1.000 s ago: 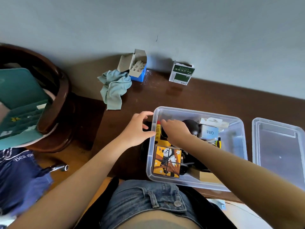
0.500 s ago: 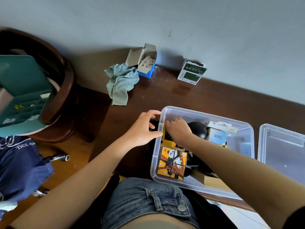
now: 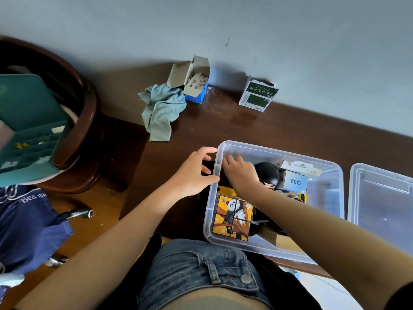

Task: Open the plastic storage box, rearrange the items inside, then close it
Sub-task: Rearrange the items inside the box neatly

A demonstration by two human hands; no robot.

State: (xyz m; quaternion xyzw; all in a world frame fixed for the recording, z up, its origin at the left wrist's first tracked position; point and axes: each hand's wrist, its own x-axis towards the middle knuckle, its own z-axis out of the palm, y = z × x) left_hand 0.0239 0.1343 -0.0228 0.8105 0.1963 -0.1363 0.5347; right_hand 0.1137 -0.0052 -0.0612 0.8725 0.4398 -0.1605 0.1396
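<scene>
The clear plastic storage box stands open on the dark wooden desk, its lid lying flat to its right. Inside are a panda picture cube, a yellow item, a black round object and a white "Q88" carton. My left hand curls around the box's left wall from outside, thumb and fingers touching the rim. My right hand reaches down inside the box's far left corner, palm down; whatever its fingers touch is hidden.
Against the wall stand an open blue box of white chalk sticks, a crumpled teal cloth and a green-and-white carton. A dark wooden chair with a teal tray is at the left. My denim shorts fill the foreground.
The view has shifted slightly. Both hands stay at the box's left end; my right hand has pushed a little deeper into the corner and the red-tipped yellow item is now mostly covered.
</scene>
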